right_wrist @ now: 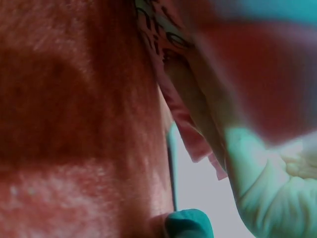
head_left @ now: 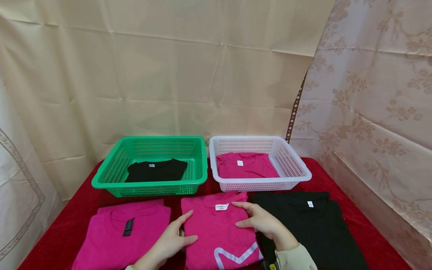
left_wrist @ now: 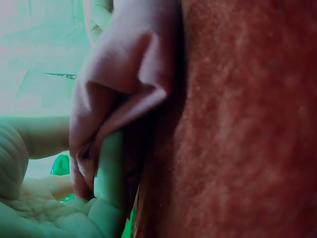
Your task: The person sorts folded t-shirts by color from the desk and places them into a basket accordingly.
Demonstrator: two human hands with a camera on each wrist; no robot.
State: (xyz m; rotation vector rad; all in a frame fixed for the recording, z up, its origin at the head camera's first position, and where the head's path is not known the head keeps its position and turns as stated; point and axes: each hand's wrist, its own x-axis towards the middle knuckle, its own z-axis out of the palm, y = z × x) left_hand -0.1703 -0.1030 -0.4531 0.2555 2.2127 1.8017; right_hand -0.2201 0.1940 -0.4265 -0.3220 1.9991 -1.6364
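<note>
A folded pink T-shirt (head_left: 216, 228) with a white neck label and a pale zigzag print lies in the middle of the front row. At its left edge, my left hand (head_left: 170, 240) holds it with thumb and forefinger on top. The left wrist view shows another finger (left_wrist: 109, 168) tucked under the cloth's folded edge. My right hand (head_left: 263, 221) grips the opposite side, thumb and forefinger over the top. Its other fingers reach below the shirt (right_wrist: 188, 134) in the right wrist view.
A magenta T-shirt (head_left: 135, 228) lies folded at left, a black T-shirt (head_left: 310, 225) at right. Behind stand a green basket (head_left: 152, 184) holding a black shirt (head_left: 158, 170) and a white basket (head_left: 263, 180) holding a pink shirt (head_left: 246, 167). Red cloth (head_left: 60, 225) covers the table.
</note>
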